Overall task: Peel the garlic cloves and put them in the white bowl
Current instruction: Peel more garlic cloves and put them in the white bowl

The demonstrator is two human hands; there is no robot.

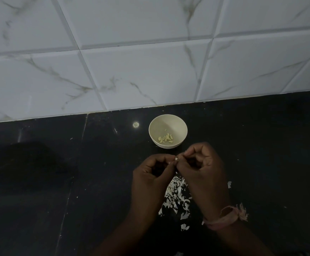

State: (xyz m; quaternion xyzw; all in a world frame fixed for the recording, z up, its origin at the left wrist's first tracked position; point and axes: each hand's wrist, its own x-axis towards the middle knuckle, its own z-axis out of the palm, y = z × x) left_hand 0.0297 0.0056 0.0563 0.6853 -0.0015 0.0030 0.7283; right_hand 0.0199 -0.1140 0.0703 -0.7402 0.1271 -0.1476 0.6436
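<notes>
A white bowl (168, 131) stands on the black counter near the wall, with several peeled garlic cloves (165, 138) in its bottom. Just in front of it my left hand (153, 172) and my right hand (200, 169) meet fingertip to fingertip. Between them shows the pale tip of a small garlic clove (176, 159), pinched by both hands. The rest of the clove is hidden by my fingers. A pile of white garlic skins (175, 196) lies on the counter under my hands.
The black counter (76, 182) meets a white marble-patterned tiled wall (132, 71) behind the bowl. A pink thread band (226, 216) is on my right wrist. A loose skin flake (229, 184) lies right of my right hand.
</notes>
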